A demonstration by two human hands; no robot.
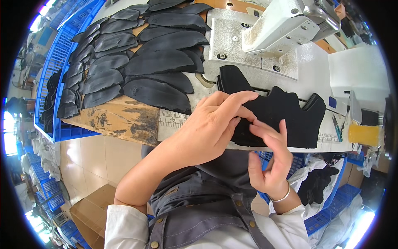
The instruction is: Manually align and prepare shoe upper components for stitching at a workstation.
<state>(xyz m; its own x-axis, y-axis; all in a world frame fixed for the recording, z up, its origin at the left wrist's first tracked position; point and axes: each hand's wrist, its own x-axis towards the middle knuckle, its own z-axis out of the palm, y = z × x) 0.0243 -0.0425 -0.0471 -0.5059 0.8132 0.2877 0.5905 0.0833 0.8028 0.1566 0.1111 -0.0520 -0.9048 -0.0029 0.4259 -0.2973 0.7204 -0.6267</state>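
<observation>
A stack of black cut fabric pieces (286,112) with a notched, wavy far edge lies on the white machine bed in front of me. My left hand (209,126) is over the stack's left part, index finger stretched across the black cloth. Its thumb and other fingers are drawn together, and whatever is between them is hidden. Close to the near edge of the stack, my right hand (271,159) has its fingers bent and its thumb well apart, with nothing visible in the gap. The fingertips of both hands meet or nearly meet over the cloth.
Rows of black curved pieces (159,62) cover the table's left side. A white sewing machine (273,29) stands beyond the stack. Teal-handled snips (338,128) lie at right, near a yellow object (365,135). Blue crate (49,83) borders the left; a cardboard box (93,213) sits below.
</observation>
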